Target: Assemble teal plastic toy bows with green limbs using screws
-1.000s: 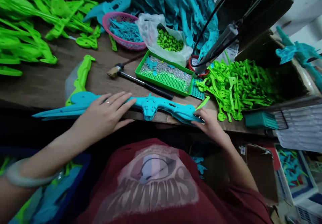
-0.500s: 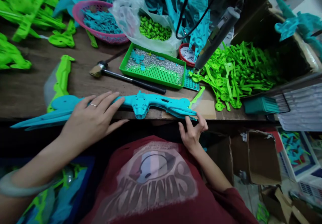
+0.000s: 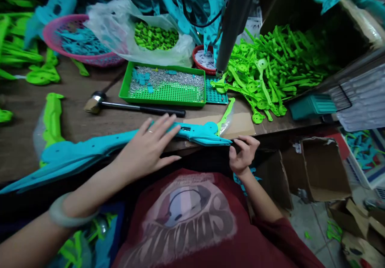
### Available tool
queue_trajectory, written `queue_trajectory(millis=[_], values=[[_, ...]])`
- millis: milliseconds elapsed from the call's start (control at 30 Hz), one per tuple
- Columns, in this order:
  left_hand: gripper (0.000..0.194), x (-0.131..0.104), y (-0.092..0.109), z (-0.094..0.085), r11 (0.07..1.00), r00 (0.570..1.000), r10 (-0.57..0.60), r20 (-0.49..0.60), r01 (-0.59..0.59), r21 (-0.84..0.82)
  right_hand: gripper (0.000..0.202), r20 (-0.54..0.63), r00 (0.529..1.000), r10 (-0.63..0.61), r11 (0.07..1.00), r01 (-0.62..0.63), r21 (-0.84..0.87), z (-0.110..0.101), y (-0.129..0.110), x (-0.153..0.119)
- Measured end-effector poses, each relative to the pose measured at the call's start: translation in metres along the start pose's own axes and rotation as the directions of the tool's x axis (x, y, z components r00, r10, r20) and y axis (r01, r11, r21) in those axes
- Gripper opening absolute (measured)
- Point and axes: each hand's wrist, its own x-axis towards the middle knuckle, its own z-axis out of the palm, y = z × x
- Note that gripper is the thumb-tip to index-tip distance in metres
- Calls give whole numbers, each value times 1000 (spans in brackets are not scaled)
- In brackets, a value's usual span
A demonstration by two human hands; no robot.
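A long blue plastic piece [image 3: 87,145] lies along the table's front edge, with a green part [image 3: 52,119] joined near its left end and a smaller green part [image 3: 226,115] near its right end. My left hand [image 3: 150,141] rests flat over the middle of the blue piece, fingers spread, covering its centre. Just beyond the right tip, my right hand [image 3: 245,153] hangs with curled but separated fingers and nothing between them. Behind the piece lies a hammer [image 3: 135,106] with a black handle.
A green tray [image 3: 164,95] of small metal bits stands behind the hammer. Further back are a pink basket [image 3: 90,61], a plastic bag [image 3: 114,23] of green pieces and a hanging power driver [image 3: 234,23]. Green parts [image 3: 270,71] pile up at right, beside a teal bin [image 3: 313,103].
My left hand has moved right along the blue piece, onto its middle. My right hand has come away from the right tip. The view has shifted.
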Motion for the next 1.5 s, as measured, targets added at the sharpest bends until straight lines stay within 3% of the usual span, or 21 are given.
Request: queue_trajectory(millis=[133, 233, 300, 367, 467, 533, 633, 700, 733, 833, 900, 1000, 1167, 1367, 1500], values=[[56, -4, -2, 18, 997, 998, 59, -32, -58, 43, 14, 61, 989, -138, 989, 134, 62, -17, 11, 28], [62, -18, -3, 6, 1000, 994, -23, -106, 25, 13, 10, -44, 999, -14, 996, 17, 86, -7, 32, 69], [65, -30, -4, -3, 993, 984, -113, -135, 115, 7, 15, -50, 989, 139, 972, -126, 199, 17, 48, 105], [59, -43, -6, -5, 994, 983, -108, -149, 110, 8, 34, 109, 972, 207, 891, -233, 389, 52, 59, 143], [52, -56, -10, 6, 1000, 975, -16, -223, 21, 20, 58, 425, 905, 20, 686, -322, 652, 110, 59, 194], [50, -56, -10, 17, 999, 955, 24, -296, -12, 41, 54, 550, 826, -119, 574, -395, 717, 140, 47, 220], [41, -44, -7, 34, 997, 936, 43, -349, -17, 78, 42, 690, 696, -199, 527, -517, 674, 166, 22, 243], [37, -32, -1, 44, 996, 916, 16, -400, 21, 89, 40, 741, 637, -215, 483, -590, 647, 178, 2, 247], [35, -26, 2, 49, 995, 901, 2, -434, 40, 89, 39, 742, 637, -208, 438, -618, 653, 184, -7, 245], [32, -15, 12, 57, 994, 868, -11, -496, 62, 87, 33, 674, 732, -98, 306, -622, 721, 210, -31, 229], [32, -12, 17, 59, 993, 859, -25, -511, 81, 86, 28, 599, 800, 5, 300, -573, 763, 228, -41, 214], [34, -12, 20, 58, 992, 852, -77, -518, 115, 41, 27, 526, 845, 95, 324, -526, 786, 248, -46, 192], [36, -11, 18, 56, 996, 824, -92, -559, 88, -34, 33, 534, 837, 120, 363, -538, 761, 257, -44, 179], [38, -11, 16, 49, 991, 851, -127, -510, 90, -96, 33, 559, 818, 138, 317, -571, 757, 259, -42, 178], [40, -13, 17, 50, 988, 839, -143, -525, 90, -126, 32, 540, 821, 185, 342, -569, 748, 264, -44, 175]])
